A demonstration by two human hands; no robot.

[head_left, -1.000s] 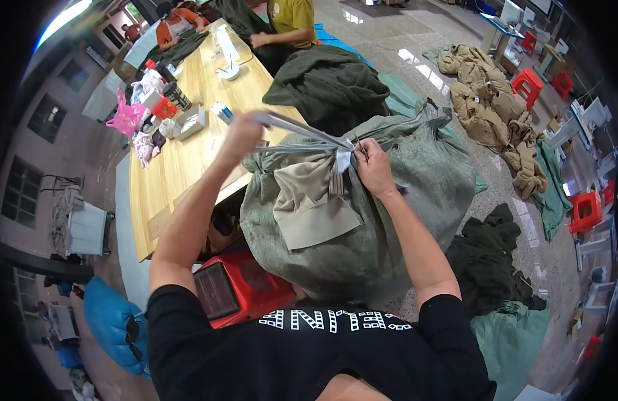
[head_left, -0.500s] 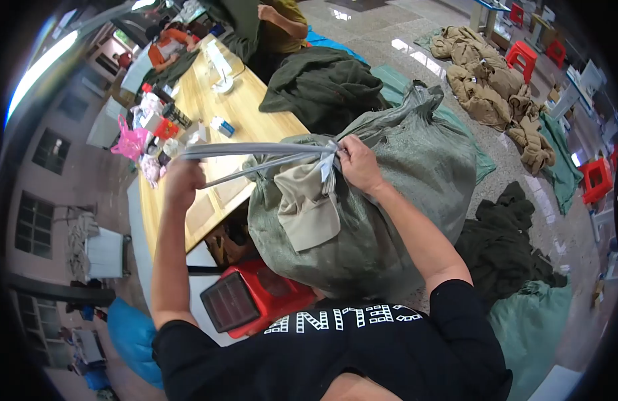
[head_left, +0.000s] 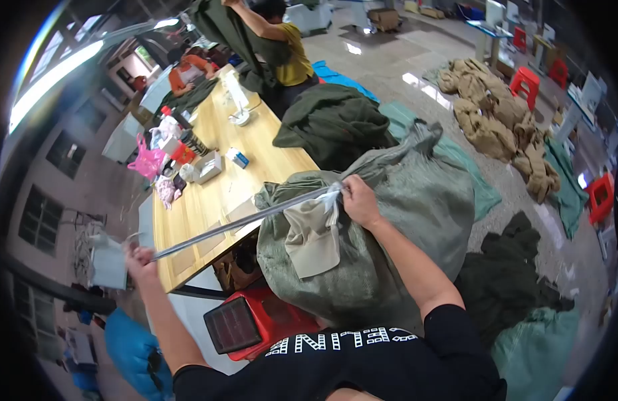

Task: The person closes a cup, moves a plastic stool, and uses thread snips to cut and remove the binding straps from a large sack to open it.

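A large grey-green woven sack (head_left: 382, 260) stands before me, with a beige cloth piece (head_left: 313, 247) on its near side. My left hand (head_left: 142, 262) is closed round the far end of a long grey strip (head_left: 245, 220), which runs taut across the table corner to the sack's gathered top. There, my right hand (head_left: 359, 202) pinches the strip beside a pale, bunched knot-like part. Whether the strip is knotted at that point is too small to tell.
A wooden table (head_left: 212, 150) bears a small box (head_left: 207, 167), a pink bag (head_left: 147, 159) and dark green cloth (head_left: 335, 123). Below is a red stool (head_left: 275, 314). A co-worker in yellow (head_left: 295, 60) lifts cloth. Beige garments (head_left: 486, 120) and dark cloth (head_left: 503, 281) lie on the floor.
My left hand has pulled the strip far out to the left and down, drawing it into a straight line. My right hand stays at the sack's top. The co-worker has raised the green cloth.
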